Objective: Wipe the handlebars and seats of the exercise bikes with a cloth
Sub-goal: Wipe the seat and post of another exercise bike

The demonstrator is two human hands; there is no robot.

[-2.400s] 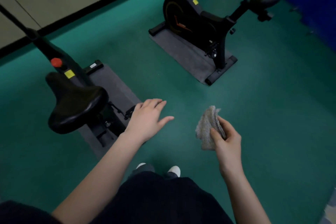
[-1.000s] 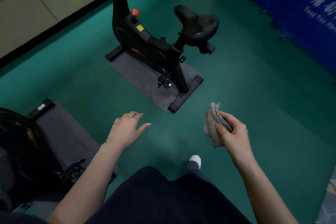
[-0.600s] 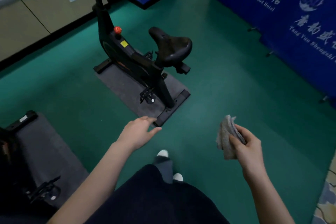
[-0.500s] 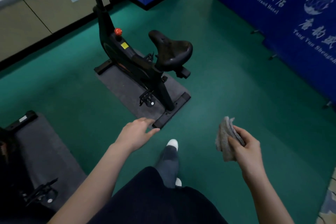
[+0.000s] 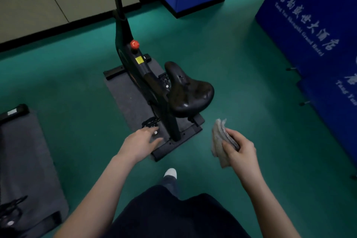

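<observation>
Right hand [image 5: 238, 151] closed around a folded grey cloth [image 5: 219, 141], thumb pressed on its face, the cloth's edges sticking up above the fingers. Held in the air, to the right of the bike and apart from it.

Left hand [image 5: 140, 143] empty, fingers loosely spread and extended forward, palm down, hovering in front of the bike's rear base; whether it touches anything cannot be told.

Black exercise bike [image 5: 139, 71] stands on a dark grey mat [image 5: 125, 98] on the green floor [image 5: 241, 63]. Its black seat [image 5: 188, 91] sits just ahead of both hands, nose pointing away toward the red knob [image 5: 134, 44] on the frame. Handlebars out of frame at top.

Second mat [image 5: 25, 152] at far left. Blue banner panels [image 5: 313, 25] along the right. One white shoe [image 5: 170, 172] below centre.
</observation>
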